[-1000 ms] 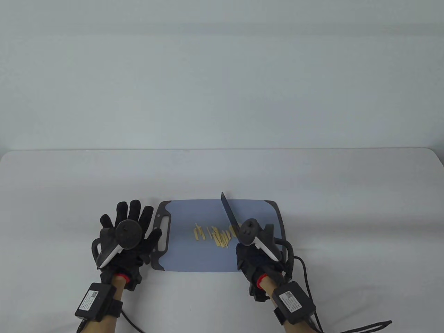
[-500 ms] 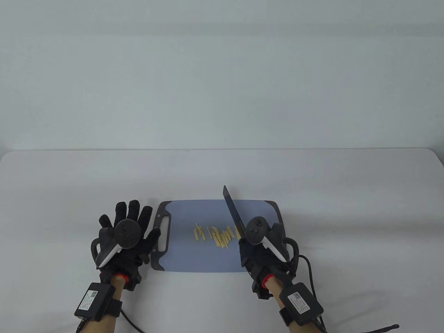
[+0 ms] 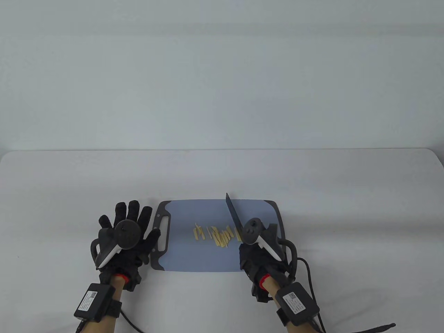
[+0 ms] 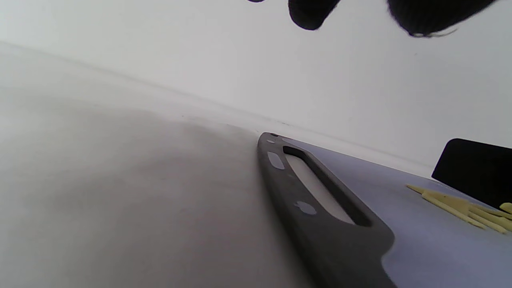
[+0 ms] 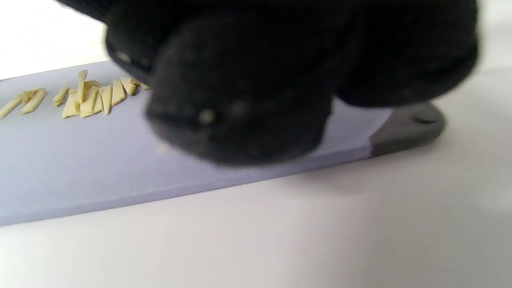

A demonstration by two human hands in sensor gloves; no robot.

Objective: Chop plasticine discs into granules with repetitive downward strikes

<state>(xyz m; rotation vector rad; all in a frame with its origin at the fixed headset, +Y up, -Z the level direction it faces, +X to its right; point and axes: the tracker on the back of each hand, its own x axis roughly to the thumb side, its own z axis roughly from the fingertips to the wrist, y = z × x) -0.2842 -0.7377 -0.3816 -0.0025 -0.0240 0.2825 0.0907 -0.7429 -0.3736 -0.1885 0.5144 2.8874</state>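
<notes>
A blue cutting board (image 3: 194, 256) with a grey rim lies on the white table. Pale yellow plasticine strips (image 3: 215, 236) lie in a row across its middle; they also show in the right wrist view (image 5: 88, 98) and the left wrist view (image 4: 460, 206). My right hand (image 3: 258, 251) grips the handle of a dark knife (image 3: 234, 215), whose blade points up-left over the right end of the strips. My left hand (image 3: 126, 236) lies flat with fingers spread on the table, its thumb at the board's handle slot (image 3: 163, 230).
The board's grey handle end (image 4: 320, 200) is close in the left wrist view. Black cables (image 3: 312, 277) trail from the right wrist toward the front edge. The white table (image 3: 347, 208) stretches behind and beside the board.
The knife rose and shifted slightly right, then came back down onto the right end of the strips. The left hand has not moved.
</notes>
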